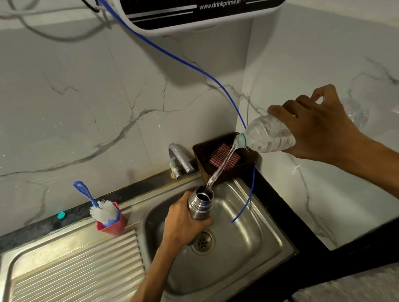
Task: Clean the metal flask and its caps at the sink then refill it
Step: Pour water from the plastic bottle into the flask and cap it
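Left hand [183, 221] grips uncapped steel flask [200, 203], mouth open, dark inside.

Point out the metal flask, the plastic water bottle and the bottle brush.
metal flask [200, 205]: head view, on its steel body just below the open neck.
plastic water bottle [268, 134]: head view, on its clear ribbed side.
bottle brush [103, 210]: head view, on its white bristles.

White marble-veined wall tiles [67, 102] cover the far wall and the right-hand wall, meeting in a corner. A black-and-white water purifier [203, 2] hangs at the top, with cables [35, 23] trailing to its left. A dark speckled tabletop [42, 226] runs along the far wall. Lighting is dim, casting soft shadows.
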A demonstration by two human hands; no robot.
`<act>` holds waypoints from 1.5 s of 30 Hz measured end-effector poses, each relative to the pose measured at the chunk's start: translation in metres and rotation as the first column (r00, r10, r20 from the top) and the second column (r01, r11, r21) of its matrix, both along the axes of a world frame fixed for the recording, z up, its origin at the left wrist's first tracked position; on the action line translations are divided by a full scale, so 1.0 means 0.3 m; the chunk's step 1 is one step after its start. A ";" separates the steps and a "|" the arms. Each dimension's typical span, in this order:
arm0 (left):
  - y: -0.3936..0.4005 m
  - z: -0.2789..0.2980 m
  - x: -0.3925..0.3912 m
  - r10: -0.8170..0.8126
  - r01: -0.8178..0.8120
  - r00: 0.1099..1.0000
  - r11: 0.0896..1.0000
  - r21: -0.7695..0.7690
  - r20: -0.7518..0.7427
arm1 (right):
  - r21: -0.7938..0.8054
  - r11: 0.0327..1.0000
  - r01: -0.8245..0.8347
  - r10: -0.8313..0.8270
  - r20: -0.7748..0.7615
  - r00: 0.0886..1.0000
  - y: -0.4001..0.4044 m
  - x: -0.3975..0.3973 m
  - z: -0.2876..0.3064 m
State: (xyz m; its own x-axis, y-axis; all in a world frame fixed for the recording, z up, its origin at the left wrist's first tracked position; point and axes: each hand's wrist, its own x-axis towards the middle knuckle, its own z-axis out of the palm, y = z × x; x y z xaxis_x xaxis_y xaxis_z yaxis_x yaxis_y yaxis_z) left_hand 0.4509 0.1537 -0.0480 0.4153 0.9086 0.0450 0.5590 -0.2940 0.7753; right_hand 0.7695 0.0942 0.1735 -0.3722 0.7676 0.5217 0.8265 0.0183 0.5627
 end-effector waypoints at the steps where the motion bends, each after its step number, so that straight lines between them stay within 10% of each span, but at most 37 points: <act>1: -0.002 0.002 0.000 0.003 -0.003 1.000 1.000 -0.002 -0.002 | 0.001 1.000 0.000 0.000 0.002 1.000 0.002 0.001 0.000; 45: 0.031 0.450 0.155 -0.117 0.115 0.993 0.970 0.215 -0.004 | 0.015 0.999 -0.050 0.049 0.018 0.999 -0.023 -0.005 0.035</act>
State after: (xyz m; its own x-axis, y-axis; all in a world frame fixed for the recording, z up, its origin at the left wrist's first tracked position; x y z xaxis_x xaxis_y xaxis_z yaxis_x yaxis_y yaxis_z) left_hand 0.4975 0.1631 0.0872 0.5162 0.8229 0.2377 0.5050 -0.5165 0.6915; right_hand 0.7681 0.0874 0.1839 -0.4187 0.7402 0.5262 0.8149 0.0505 0.5774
